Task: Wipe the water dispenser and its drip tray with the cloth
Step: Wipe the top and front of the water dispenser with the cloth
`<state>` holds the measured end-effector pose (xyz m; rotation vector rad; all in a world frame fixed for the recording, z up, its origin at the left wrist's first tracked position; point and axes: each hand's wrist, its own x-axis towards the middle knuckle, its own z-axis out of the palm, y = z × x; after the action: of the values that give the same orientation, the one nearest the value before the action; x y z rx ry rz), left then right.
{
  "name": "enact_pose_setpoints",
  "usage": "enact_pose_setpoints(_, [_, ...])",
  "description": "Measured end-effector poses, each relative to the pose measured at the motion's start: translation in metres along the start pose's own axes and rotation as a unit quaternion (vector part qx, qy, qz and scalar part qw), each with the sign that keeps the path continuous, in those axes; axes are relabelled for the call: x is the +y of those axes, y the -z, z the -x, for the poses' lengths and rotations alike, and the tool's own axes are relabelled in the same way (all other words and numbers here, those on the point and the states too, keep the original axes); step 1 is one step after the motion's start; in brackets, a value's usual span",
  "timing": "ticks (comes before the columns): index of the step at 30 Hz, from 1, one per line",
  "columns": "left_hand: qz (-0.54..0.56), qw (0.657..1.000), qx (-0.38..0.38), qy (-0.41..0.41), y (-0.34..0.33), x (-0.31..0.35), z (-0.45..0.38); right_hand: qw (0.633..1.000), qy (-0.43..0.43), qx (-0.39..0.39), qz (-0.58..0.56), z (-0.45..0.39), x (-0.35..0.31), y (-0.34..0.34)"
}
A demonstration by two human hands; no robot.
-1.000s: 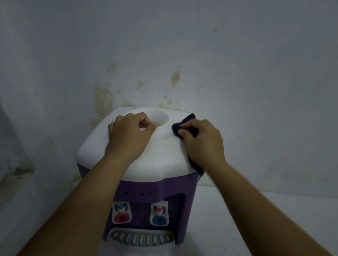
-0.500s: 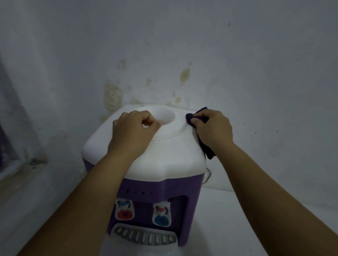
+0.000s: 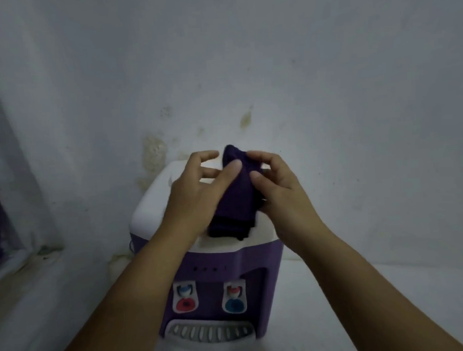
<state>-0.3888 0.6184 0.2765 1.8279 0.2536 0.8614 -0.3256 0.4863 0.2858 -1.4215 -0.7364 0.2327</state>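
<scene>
Above the white lid of the purple water dispenser [image 3: 218, 258], seen from the head camera, both hands hold a dark purple cloth [image 3: 236, 196] lifted off the top, its lower end hanging just over the lid: the left hand [image 3: 196, 192] has its thumb curled onto the cloth's near face with its other fingers spread loosely behind, while the right hand [image 3: 281, 189] pinches the cloth's upper edge between thumb and curled fingers. Below, on the dispenser's front, sit a red tap [image 3: 185, 304] and a blue tap [image 3: 234, 305], with the grey slotted drip tray [image 3: 209, 333] beneath them, and a stained pale wall [image 3: 327, 91] stands behind.
</scene>
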Motion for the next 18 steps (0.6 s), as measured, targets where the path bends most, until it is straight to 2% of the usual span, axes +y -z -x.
enact_pose_setpoints(2, [0.027,0.999,-0.001,0.018,0.014,0.009,-0.001,1.000,0.015,-0.024,-0.006,-0.004,0.000,-0.009])
enact_pose_setpoints(4, [0.048,0.998,-0.001,0.047,0.036,0.012,-0.008,0.988,0.075,0.049,0.126,-0.011,0.005,-0.011])
enact_pose_setpoints(5, [0.031,0.997,-0.008,0.064,0.046,0.011,-0.011,0.969,0.098,0.093,0.205,-0.014,0.011,-0.010])
enact_pose_setpoints(6, [-0.034,0.997,-0.015,0.072,0.053,0.008,-0.013,0.948,0.100,0.119,0.279,-0.017,0.017,-0.009])
enact_pose_setpoints(7, [-0.146,0.987,-0.018,0.064,0.056,0.003,-0.014,0.929,0.083,0.122,0.339,-0.019,0.025,-0.007])
enact_pose_setpoints(9, [-0.333,0.943,-0.002,0.002,0.051,-0.009,-0.006,0.901,0.046,0.096,0.420,-0.018,0.045,-0.007])
enact_pose_setpoints(11, [-0.373,0.925,0.003,-0.070,0.038,-0.026,0.011,0.889,0.053,0.094,0.445,-0.017,0.060,-0.008])
enact_pose_setpoints(14, [-0.405,0.911,0.019,-0.075,0.030,-0.049,0.028,0.884,0.069,0.125,0.445,-0.019,0.068,-0.008])
enact_pose_setpoints(16, [-0.392,0.915,0.062,-0.076,0.029,-0.056,0.036,0.882,0.069,0.123,0.449,-0.020,0.072,-0.007])
enact_pose_setpoints(18, [-0.356,0.925,0.054,-0.123,0.022,-0.055,0.046,0.891,0.066,0.118,0.434,-0.020,0.073,-0.007])
